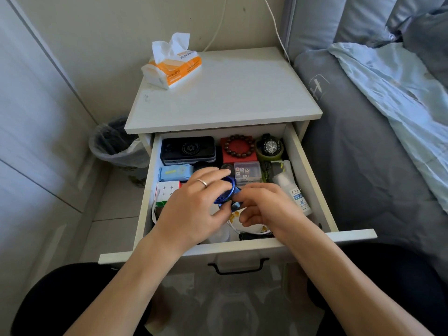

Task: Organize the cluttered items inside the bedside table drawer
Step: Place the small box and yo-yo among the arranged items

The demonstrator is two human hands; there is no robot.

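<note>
The bedside table drawer stands pulled open. Both hands are over its front half. My left hand and my right hand together hold a blue ring-shaped object; what it is I cannot tell. At the back lie a black case, a red box with a bead bracelet on it, and a wristwatch. A clear box of dice, a light blue box, a puzzle cube and a white bottle sit mid-drawer. A white cord lies under my hands.
A tissue pack sits on the bedside table top. A lined bin stands to the left of the table. The bed with grey bedding is close on the right. A black handle is on the drawer front.
</note>
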